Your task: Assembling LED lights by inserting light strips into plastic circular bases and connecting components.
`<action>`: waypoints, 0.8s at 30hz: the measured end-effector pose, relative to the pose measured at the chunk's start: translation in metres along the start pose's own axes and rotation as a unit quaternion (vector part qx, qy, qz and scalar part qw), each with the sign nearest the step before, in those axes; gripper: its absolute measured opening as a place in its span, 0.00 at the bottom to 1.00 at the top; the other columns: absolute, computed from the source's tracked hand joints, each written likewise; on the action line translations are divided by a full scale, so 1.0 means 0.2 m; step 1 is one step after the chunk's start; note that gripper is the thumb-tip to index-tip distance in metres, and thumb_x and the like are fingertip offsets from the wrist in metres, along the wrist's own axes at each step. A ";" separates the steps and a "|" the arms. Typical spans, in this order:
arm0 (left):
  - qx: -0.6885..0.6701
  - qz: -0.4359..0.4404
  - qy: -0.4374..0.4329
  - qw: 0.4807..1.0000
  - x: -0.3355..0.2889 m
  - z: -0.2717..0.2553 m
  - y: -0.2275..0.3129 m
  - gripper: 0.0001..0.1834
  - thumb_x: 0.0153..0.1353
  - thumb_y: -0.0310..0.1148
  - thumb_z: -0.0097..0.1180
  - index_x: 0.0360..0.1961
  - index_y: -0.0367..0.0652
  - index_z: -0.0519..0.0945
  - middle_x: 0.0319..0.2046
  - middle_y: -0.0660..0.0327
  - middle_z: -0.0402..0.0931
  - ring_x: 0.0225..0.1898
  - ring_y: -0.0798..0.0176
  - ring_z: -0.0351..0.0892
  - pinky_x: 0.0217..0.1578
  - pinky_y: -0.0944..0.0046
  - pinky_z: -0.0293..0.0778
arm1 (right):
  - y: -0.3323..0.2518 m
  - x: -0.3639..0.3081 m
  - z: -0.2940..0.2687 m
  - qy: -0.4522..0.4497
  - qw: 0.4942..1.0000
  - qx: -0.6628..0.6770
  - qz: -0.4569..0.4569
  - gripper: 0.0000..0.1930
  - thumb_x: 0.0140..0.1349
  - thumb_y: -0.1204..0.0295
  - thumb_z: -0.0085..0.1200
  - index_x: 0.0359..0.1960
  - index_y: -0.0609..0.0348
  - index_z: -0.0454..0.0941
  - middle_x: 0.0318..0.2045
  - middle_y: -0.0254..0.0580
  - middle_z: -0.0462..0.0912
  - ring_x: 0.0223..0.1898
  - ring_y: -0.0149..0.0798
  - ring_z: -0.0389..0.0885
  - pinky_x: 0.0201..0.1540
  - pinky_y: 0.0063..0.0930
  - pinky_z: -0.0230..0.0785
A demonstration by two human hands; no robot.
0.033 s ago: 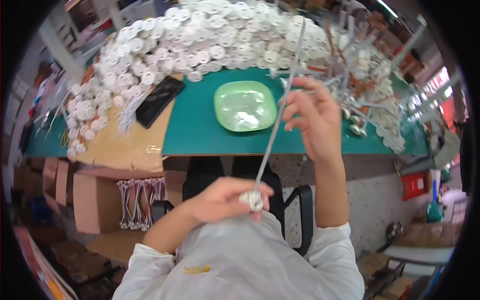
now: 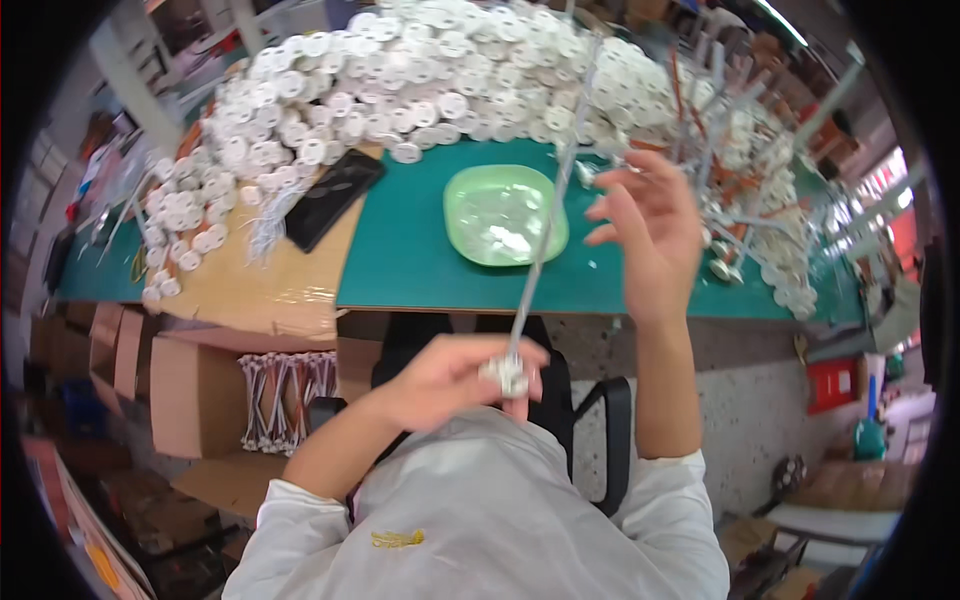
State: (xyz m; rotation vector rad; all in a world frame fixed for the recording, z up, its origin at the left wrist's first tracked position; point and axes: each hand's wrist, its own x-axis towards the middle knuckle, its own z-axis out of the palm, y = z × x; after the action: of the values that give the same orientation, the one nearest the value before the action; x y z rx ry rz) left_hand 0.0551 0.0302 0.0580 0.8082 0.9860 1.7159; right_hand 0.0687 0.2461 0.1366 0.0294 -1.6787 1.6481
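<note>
Hands are raised above the lap: by the left hand (image 2: 435, 388) a white fitting (image 2: 508, 375) is pinched between thumb and fingers, while the right hand (image 2: 660, 235) is lifted beside the strip, its fingers loosely spread and nothing seen in them. From the fitting, in front of the body, the long grey strip (image 2: 538, 265) is pointed away from the person, its long axis slanted slightly to the right; its far end is blurred against a heap of white discs (image 2: 400, 70). Behind the strip, a green tray (image 2: 453, 215) is set on the green desk (image 2: 400, 245). To the left, a black flat object (image 2: 335, 200) is laid partly over brown cardboard (image 2: 270, 290). Below, bundled strips (image 2: 290, 400) are packed in a carton (image 2: 195, 400); at right, speckled floor (image 2: 725, 390) is seen.
</note>
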 end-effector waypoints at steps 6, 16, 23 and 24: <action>-0.045 0.193 -0.009 0.980 0.27 -0.21 0.24 0.23 0.74 0.36 0.44 0.64 0.33 0.64 0.56 0.52 0.73 0.56 0.57 0.76 0.56 0.59 0.72 | 0.07 0.08 0.08 -0.172 0.871 -0.229 -0.399 0.20 0.36 0.80 0.67 0.37 0.63 0.81 0.33 0.45 0.81 0.27 0.39 0.77 0.27 0.29 0.70; -0.106 0.190 -0.039 0.975 0.47 -0.48 0.34 0.23 0.75 0.36 0.40 0.65 0.32 0.62 0.55 0.50 0.72 0.58 0.56 0.73 0.60 0.56 0.70 | 0.27 0.33 0.23 -0.179 0.860 -0.174 -0.445 0.14 0.35 0.83 0.64 0.29 0.61 0.81 0.25 0.39 0.82 0.22 0.36 0.78 0.23 0.23 0.68; -0.159 0.184 -0.038 0.969 0.51 -0.60 0.29 0.23 0.75 0.35 0.39 0.65 0.32 0.62 0.56 0.51 0.71 0.59 0.58 0.72 0.62 0.56 0.69 | 0.44 0.36 0.23 -0.203 0.865 -0.188 -0.419 0.15 0.37 0.87 0.62 0.31 0.64 0.82 0.29 0.42 0.82 0.26 0.40 0.80 0.26 0.27 0.72; -0.160 0.172 -0.030 0.971 0.51 -0.62 0.30 0.23 0.75 0.35 0.39 0.65 0.32 0.62 0.57 0.51 0.70 0.60 0.59 0.72 0.63 0.56 0.68 | 0.46 0.37 0.22 -0.205 0.870 -0.186 -0.408 0.15 0.37 0.87 0.62 0.31 0.64 0.82 0.29 0.42 0.82 0.26 0.40 0.80 0.26 0.27 0.72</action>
State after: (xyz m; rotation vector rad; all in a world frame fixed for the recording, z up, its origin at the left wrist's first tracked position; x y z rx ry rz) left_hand -0.1068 0.0829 0.0628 0.8440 0.5247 2.0664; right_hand -0.0517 0.2583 0.1030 0.8349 -1.8838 0.6903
